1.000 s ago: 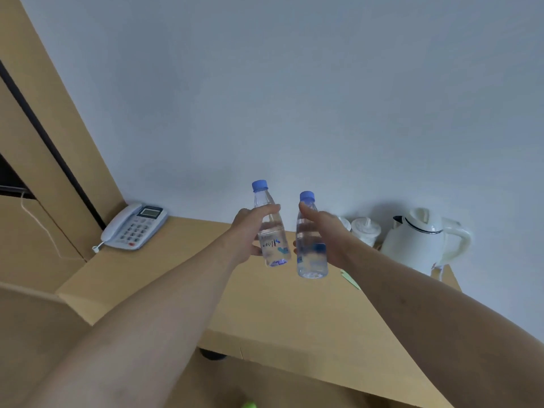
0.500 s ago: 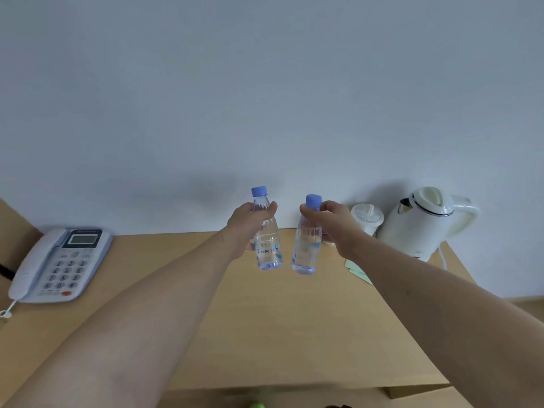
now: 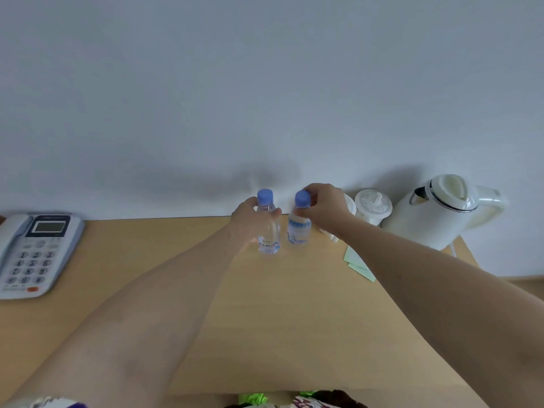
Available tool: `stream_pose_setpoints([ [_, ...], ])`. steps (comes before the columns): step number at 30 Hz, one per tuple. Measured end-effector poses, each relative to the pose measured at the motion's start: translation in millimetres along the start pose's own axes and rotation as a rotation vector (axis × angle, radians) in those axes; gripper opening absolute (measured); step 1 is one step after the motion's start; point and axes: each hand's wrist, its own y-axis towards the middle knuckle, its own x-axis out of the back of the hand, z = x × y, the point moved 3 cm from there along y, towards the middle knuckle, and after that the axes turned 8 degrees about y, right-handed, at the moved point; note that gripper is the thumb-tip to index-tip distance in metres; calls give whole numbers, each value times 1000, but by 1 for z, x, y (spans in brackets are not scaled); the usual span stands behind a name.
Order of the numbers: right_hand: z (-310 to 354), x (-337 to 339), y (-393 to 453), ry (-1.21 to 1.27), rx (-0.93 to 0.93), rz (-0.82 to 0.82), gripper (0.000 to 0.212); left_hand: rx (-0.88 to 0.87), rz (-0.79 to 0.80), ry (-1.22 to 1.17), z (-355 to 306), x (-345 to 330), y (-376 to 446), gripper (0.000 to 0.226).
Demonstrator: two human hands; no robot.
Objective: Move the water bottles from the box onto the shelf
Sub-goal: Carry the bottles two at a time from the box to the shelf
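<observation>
Item 1: wooden shelf (image 3: 265, 319). We are taking it as the landmark; everything below is placed against it.

Item 2: 2 water bottles with blue caps, both upright at the shelf's far edge, just in front of the wall (image 3: 265, 98). We are seeing the left bottle (image 3: 268, 231) and the right bottle (image 3: 298, 228) standing just beside each other, apart by a narrow gap. Their bases appear to be meeting the shelf top, though motion blur is keeping us from being sure of contact.

Item 3: left hand (image 3: 250, 222), reaching across the shelf, its fingers and thumb curling round the upper body of the left bottle below the cap.

Item 4: right hand (image 3: 323, 207), reaching across the shelf, its fingertips gripping the right bottle at the neck and cap from above.

Item 5: white telephone (image 3: 32, 254), lying at the shelf's left end.

Item 6: white electric kettle (image 3: 435, 213), sitting at the shelf's far right corner.

Item 7: 2 white lidded cups (image 3: 372, 204), standing between the kettle and the right hand, 1 partly hidden behind that hand.

Item 8: pale green paper slips (image 3: 357, 263), lying flat on the shelf in front of the cups.
</observation>
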Motion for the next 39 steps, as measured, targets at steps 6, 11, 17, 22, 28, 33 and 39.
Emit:
stream_pose_setpoints([
  [6, -10, -1, 27, -53, 64, 43, 32, -14, -57, 0, -3, -16, 20, 41],
  [11, -9, 3, 38, -94, 115, 56, 42, -50, -150, 114, -15, -23, 28, 37],
  [17, -14, 6, 49, -89, 94, 66, 38, -87, -261, 80, -18, -26, 32, 50],
  [22, -19, 3, 55, -104, 75, -1, 33, -73, -273, 17, -17, -28, 38, 52],
  [28, -16, 2, 59, -124, 121, -5, 30, -52, -248, -22, -19, -28, 47, 48],
  [33, -17, 2, 60, -88, 145, -16, 32, -41, -246, -11, -23, -30, 50, 48],
  [39, -17, 1, 63, -106, 211, -30, 29, -20, -240, -5, -24, -29, 56, 46],
])
